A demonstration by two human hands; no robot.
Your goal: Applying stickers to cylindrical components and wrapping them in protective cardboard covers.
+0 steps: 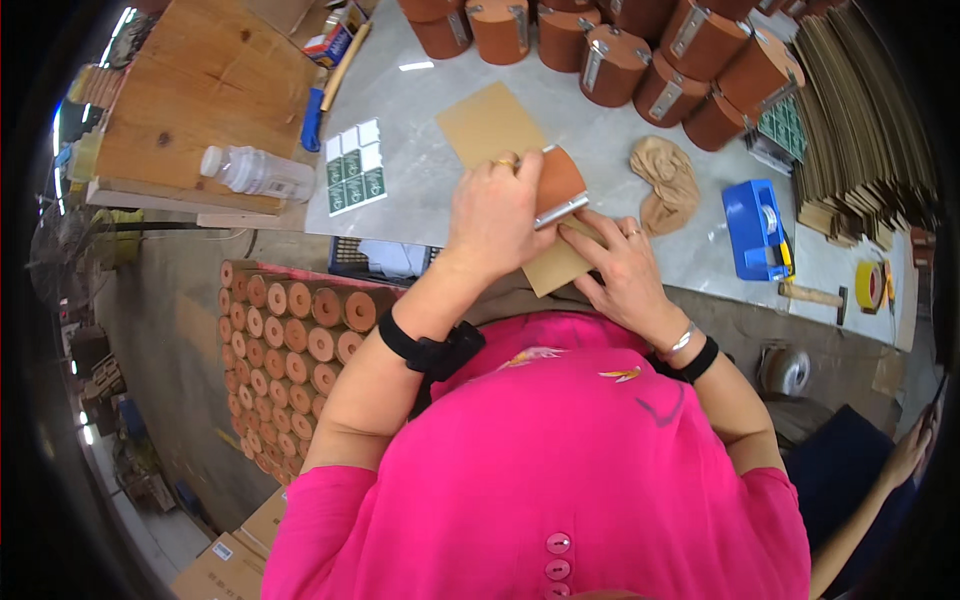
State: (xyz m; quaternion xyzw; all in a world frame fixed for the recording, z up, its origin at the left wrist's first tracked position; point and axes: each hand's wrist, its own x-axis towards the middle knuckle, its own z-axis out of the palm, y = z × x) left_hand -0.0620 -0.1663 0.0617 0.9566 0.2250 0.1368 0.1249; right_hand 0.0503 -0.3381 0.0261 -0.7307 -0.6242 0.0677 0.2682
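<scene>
My left hand (495,215) is closed around a reddish-brown cylinder (560,178) with silver metal strips, at the table's near edge. It matches the cylinders standing at the back. Beneath it lies a tan cardboard sheet (490,122); a tan cardboard end (556,268) also sticks out on the near side. Whether both belong to one sheet is hidden by the cylinder and my hand. My right hand (625,268) has its fingers and thumb at the edge of that near end, just below the lower metal strip, gripping the cardboard.
Several finished-looking cylinders (610,65) crowd the table's far side. A crumpled brown cloth (663,180), a blue tape dispenser (750,235), a hammer (812,294) and yellow tape (868,285) lie rightward. Leftward are a label sheet (354,165), a plastic bottle (258,174) and stacked rolls (300,335).
</scene>
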